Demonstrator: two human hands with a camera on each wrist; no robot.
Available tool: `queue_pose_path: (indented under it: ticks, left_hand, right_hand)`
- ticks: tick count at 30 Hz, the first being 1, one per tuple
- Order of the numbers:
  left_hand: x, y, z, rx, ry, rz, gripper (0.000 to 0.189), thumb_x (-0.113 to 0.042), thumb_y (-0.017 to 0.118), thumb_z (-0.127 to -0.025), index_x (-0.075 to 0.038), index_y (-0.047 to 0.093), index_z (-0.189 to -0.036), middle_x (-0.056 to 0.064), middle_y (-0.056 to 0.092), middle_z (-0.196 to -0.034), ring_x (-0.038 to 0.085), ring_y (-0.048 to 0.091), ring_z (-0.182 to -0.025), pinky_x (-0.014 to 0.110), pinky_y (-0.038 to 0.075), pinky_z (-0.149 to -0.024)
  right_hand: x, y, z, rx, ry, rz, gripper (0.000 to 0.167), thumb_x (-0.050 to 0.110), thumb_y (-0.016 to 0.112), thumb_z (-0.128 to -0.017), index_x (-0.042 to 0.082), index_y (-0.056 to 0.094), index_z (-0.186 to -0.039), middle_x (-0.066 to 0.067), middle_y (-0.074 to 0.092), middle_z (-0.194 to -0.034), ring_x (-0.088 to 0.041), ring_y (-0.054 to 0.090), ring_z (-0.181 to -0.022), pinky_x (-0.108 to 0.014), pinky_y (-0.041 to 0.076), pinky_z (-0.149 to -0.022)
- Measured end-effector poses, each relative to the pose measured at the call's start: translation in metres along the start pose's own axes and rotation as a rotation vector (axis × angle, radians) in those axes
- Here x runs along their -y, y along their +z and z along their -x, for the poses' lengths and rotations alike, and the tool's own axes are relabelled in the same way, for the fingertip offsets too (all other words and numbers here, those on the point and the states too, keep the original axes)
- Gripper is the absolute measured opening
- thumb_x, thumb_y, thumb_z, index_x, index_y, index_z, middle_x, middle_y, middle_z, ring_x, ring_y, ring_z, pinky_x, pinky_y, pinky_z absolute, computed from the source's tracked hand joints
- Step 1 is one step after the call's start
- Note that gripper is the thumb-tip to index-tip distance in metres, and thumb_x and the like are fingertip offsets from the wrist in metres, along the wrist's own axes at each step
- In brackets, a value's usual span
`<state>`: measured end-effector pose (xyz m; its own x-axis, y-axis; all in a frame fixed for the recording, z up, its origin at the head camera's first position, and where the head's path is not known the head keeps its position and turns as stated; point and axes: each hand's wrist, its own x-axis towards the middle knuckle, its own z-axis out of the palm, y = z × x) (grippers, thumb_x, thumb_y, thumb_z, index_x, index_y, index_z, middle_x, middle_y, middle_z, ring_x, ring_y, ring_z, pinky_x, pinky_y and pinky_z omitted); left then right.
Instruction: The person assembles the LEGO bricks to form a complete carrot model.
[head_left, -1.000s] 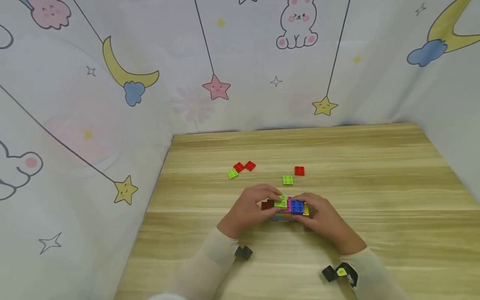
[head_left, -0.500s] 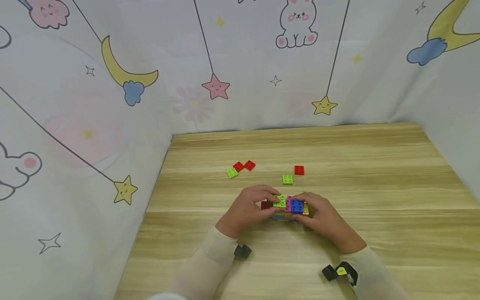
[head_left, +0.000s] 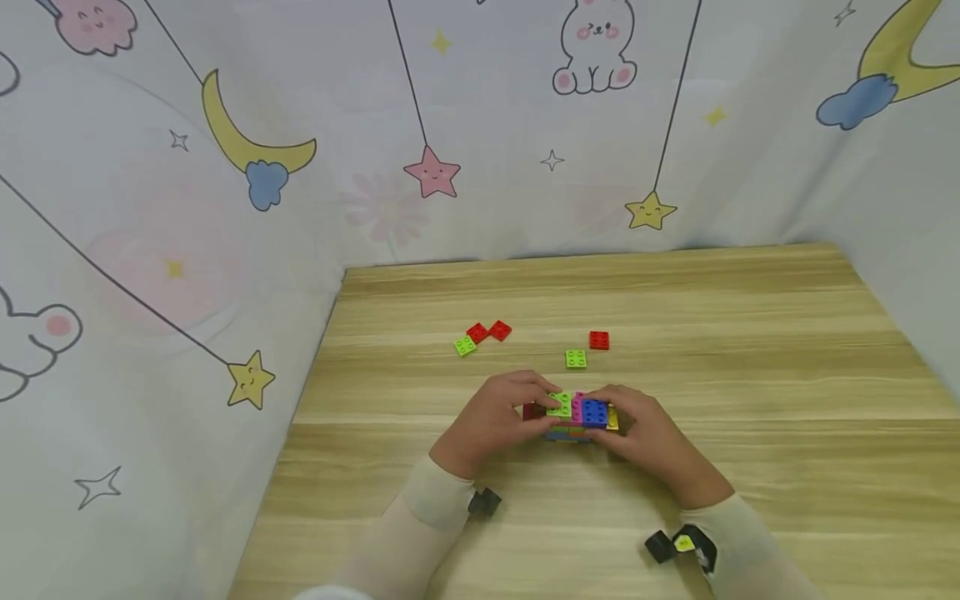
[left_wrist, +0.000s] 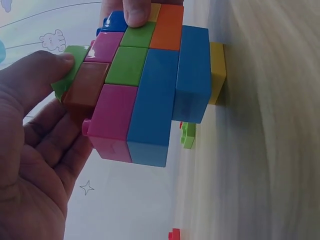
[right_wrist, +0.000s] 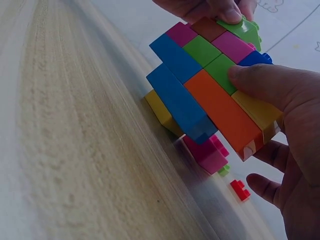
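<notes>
Several toy building bricks are joined into one stepped stack [left_wrist: 153, 95], in blue, orange, green, pink, brown and yellow. Its narrow foot is a yellow brick [right_wrist: 162, 112], close over the wood. My left hand [head_left: 506, 417] pinches a light green brick [head_left: 559, 405] between thumb and fingers at the top left of the stack, over the brown brick [left_wrist: 86, 87]. In the right wrist view this green brick sits at a slant. My right hand [head_left: 637, 429] grips the stack's right end, thumb on the near face, fingers behind. A blue brick [head_left: 595, 413] tops that end.
Behind the stack on the wooden table [head_left: 750, 333] lie a loose green brick [head_left: 575, 359] and a red brick [head_left: 599, 340]. Farther left are two red bricks [head_left: 500, 331] and a green brick [head_left: 465, 346]. A printed white cloth [head_left: 495, 208] hangs behind the table.
The light green brick and the left fingers have shifted slightly left along the stack's top. The right hand and the loose bricks have stayed in place.
</notes>
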<state>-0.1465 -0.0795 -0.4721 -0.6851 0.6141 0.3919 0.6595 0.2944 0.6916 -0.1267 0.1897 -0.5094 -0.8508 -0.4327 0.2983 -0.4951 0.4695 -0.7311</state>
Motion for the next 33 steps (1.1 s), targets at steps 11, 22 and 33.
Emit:
queue_pose_path:
  ticks: [11,22,33]
  left_hand:
    - [-0.005,-0.003,-0.005,0.023,-0.017,-0.024,0.018,-0.006,0.087,-0.084,-0.007,0.08,-0.1,0.001,0.073,-0.113,0.006,0.063,-0.09,0.019,0.057,-0.074]
    - [0.008,0.007,0.004,0.029,-0.053,0.043,0.034,-0.01,0.083,-0.088,-0.012,0.066,-0.117,-0.003,0.067,-0.115,0.01,0.062,-0.094,0.023,0.057,-0.079]
    - [0.028,0.013,0.026,0.025,-0.178,0.061,0.041,-0.014,0.085,-0.088,-0.011,0.07,-0.126,-0.004,0.071,-0.119,0.007,0.065,-0.101,0.029,0.055,-0.095]
  right_hand:
    - [0.001,-0.001,-0.002,-0.004,0.012,0.001,0.043,0.015,0.09,-0.081,0.02,0.072,-0.12,0.008,0.073,-0.116,-0.012,0.067,-0.107,-0.042,0.056,-0.095]
    - [0.0,0.001,0.0,-0.007,0.005,-0.003,0.044,0.013,0.09,-0.081,0.019,0.071,-0.121,0.007,0.073,-0.117,-0.013,0.067,-0.106,-0.038,0.056,-0.094]
    - [-0.006,0.005,0.002,-0.01,-0.033,-0.013,0.048,0.014,0.09,-0.082,0.02,0.071,-0.125,0.005,0.072,-0.119,-0.013,0.067,-0.107,-0.037,0.057,-0.092]
